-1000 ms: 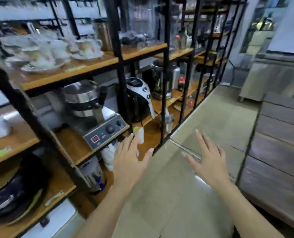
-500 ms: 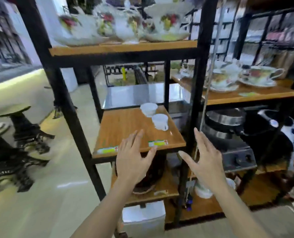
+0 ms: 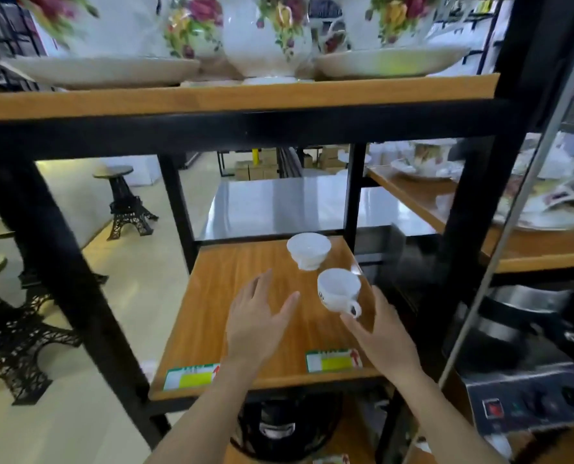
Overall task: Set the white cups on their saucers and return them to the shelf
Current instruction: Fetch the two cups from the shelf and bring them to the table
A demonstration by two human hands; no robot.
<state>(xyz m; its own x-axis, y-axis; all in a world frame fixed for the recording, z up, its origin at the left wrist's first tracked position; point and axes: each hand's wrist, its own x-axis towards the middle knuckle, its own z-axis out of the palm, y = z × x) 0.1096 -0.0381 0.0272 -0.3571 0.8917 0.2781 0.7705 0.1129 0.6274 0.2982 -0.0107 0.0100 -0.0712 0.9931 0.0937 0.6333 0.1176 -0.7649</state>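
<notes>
Two white cups stand on the wooden middle shelf. The far cup sits near the shelf's back right. The near cup has a handle that points toward me. No saucer shows under either cup. My left hand hovers over the shelf with fingers spread, left of the near cup and holding nothing. With its fingers apart, my right hand reaches up to the near cup's handle; whether it touches is unclear.
Black metal posts frame the shelf on both sides. The shelf above carries rose-patterned teaware on plates. More patterned cups and saucers sit on the shelf to the right. Appliances fill the lower right. Black tower-shaped stools stand on the floor at left.
The view has swung from the aisle onto this shelf and come much closer. Both hands have moved forward over the shelf board toward the near cup.
</notes>
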